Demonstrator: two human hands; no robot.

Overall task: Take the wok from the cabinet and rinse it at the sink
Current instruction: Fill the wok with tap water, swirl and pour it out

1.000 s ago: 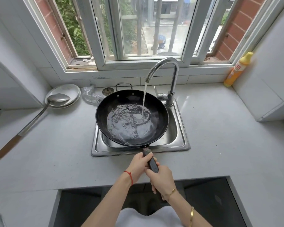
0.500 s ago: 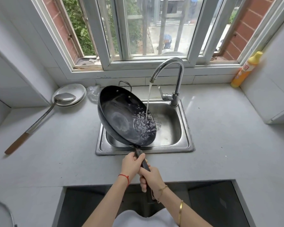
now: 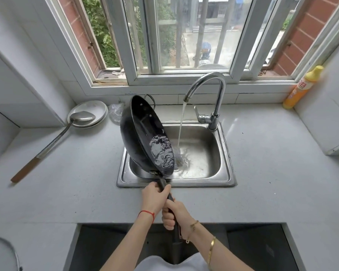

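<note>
From the head camera I see the black wok [image 3: 143, 137] tipped up steeply on its side over the left part of the metal sink [image 3: 226, 153]. Its open side faces right. A little pool of water sits low in the wok, near the handle end, and some spills over the lower edge into the sink.

The left hand [image 3: 154, 198] is wrapped tight around the dark wok handle [image 3: 164, 186], close to the pan. The right hand [image 3: 174, 214] is wrapped tight around the same handle, just behind the left one. There is a red string on the left wrist and gold bands on the right arm.

The tap [image 3: 207, 89] is on. A thin stream of water [image 3: 181, 126] falls just to the right of the wok and splashes on the sink bottom.

On the grey counter [image 3: 272, 182], far left, I see a white plate [image 3: 90, 112] with a long ladle [image 3: 53, 141] resting its bowl on it. The ladle's wood end points toward me. A yellow bottle [image 3: 301, 88] stands in the far right corner by the window [image 3: 184, 36].
</note>
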